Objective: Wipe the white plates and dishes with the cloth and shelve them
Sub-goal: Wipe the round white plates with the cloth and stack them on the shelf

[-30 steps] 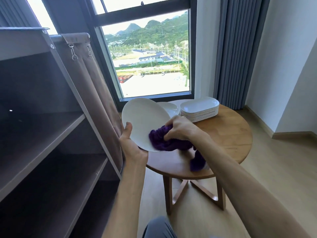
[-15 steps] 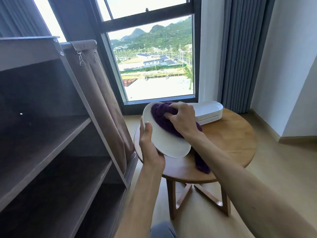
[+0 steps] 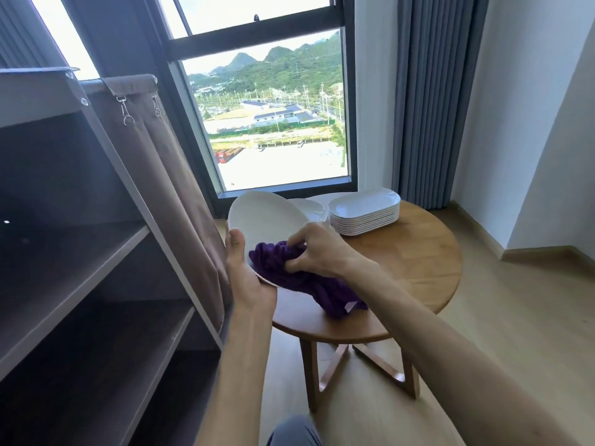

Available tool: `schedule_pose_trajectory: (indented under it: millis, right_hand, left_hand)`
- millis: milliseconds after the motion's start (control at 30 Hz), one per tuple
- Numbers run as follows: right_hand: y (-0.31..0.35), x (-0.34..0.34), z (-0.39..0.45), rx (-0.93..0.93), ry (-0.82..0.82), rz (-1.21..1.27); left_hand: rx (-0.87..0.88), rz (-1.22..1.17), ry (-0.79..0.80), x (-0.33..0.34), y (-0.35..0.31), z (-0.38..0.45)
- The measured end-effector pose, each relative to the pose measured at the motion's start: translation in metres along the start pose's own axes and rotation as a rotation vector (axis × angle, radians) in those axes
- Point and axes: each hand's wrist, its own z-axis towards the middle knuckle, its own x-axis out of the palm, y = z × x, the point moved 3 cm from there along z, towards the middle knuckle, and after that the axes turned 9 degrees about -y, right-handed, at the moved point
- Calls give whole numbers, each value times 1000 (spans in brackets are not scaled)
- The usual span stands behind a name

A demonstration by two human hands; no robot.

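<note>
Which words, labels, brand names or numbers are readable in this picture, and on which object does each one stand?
None can be read.
The purple cloth has a small pale tag at its lower corner, too small to read.
The white plate and the stack of dishes show no markings.

Shelf unit (image 3: 96, 252) at left: 2 open shelf levels visible, both open at the front toward the hands. Brown curtain (image 3: 161, 194) hangs bunched at the unit's right edge, between the shelves and the tabletop (image 3: 402, 272); the left hand (image 3: 248, 278) sits just beside it.

Tabletop, far side: stack of oblong dishes (image 3: 363, 210), with 1 more dish (image 3: 309, 209) just left of it, touching or nearly so. Near-right part of the tabletop is bare wood. The plate (image 3: 267, 220), held tilted, and the cloth (image 3: 299, 278) occupy the tabletop's left edge.

Floor (image 3: 515, 317) right of the table is open up to the wall.
</note>
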Motion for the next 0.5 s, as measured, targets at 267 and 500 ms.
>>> schedule_pose_trajectory:
  millis: [267,500]
  right_hand:
    - [-40,-6,12,178,-362,-140]
    - [-17,-14,32,137,-502,190]
  left_hand:
    - [129,126,58,1,-1,-11]
    - [74,140,126,11,20,-18]
